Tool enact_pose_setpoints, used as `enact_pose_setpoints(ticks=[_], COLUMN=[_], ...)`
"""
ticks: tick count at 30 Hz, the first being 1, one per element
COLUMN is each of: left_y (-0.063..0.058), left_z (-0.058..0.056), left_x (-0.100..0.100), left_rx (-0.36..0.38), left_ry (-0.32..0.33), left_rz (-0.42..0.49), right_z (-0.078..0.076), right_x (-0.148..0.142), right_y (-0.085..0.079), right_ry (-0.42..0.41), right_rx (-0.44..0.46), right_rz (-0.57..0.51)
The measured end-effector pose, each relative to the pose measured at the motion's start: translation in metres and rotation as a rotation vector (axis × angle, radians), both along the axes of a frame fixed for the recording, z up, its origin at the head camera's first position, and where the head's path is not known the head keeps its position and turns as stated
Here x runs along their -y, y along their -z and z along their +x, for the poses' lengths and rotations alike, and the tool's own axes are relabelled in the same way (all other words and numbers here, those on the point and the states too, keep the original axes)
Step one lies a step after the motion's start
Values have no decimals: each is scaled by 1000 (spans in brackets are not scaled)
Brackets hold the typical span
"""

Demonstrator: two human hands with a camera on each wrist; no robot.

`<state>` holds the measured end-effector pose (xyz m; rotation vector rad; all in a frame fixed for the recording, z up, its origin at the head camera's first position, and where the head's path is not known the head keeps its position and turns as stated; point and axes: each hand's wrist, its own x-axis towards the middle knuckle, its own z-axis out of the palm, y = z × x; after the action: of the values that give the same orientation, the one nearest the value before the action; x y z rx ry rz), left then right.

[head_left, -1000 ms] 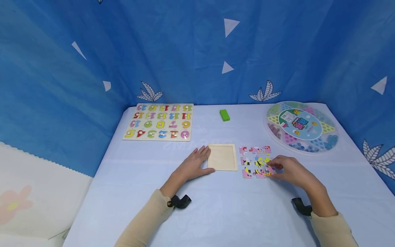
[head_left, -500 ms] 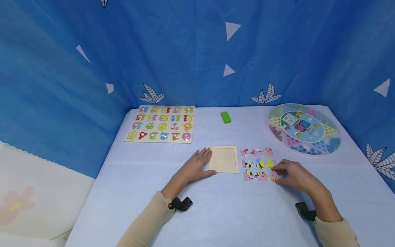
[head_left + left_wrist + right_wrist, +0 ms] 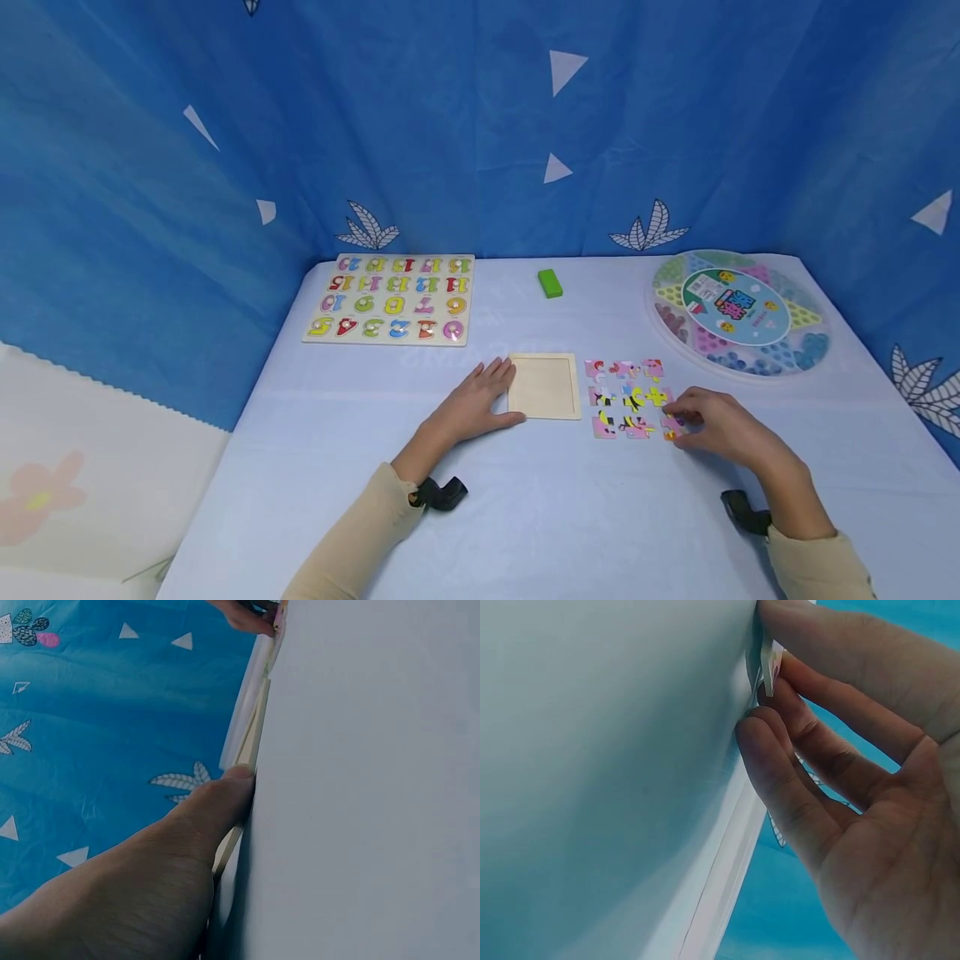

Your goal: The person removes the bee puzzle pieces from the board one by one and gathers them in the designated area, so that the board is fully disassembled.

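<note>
My left hand lies with fingers fairly straight against the left edge of a square wooden puzzle tray. In the left wrist view, its thumb rests at the tray's near edge. To the right of the tray, pink and yellow jigsaw pieces lie in three loose rows with gaps between them. My right hand pinches the jigsaw piece at the near right corner between thumb and fingers. The right wrist view shows that piece edge-on, tilted, partly hidden by the fingers.
A number puzzle board lies at the back left. A green block sits at the back middle. A round clear case of beads with a printed label is at the back right. Blue patterned cloth hangs behind the table.
My right hand has moved slightly right with the corner piece, widening the gap beside it. My left hand stays at the tray. The head view has shifted a little.
</note>
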<state>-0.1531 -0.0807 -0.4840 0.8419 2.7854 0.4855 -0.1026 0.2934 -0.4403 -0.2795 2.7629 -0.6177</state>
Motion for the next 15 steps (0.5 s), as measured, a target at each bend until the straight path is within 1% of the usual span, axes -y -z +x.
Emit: enact_pose_setpoints(ticks=[8,15], left_y=[-1,-1], left_z=[0,0], left_x=[0,0], left_rx=[13,23], left_ry=[-7,-8], left_rz=[1,0], right_z=[0,0], right_x=[0,1], right_y=[0,-1], right_ry=[-19,-9], right_rx=[-3,-4], right_rz=[-7,-3])
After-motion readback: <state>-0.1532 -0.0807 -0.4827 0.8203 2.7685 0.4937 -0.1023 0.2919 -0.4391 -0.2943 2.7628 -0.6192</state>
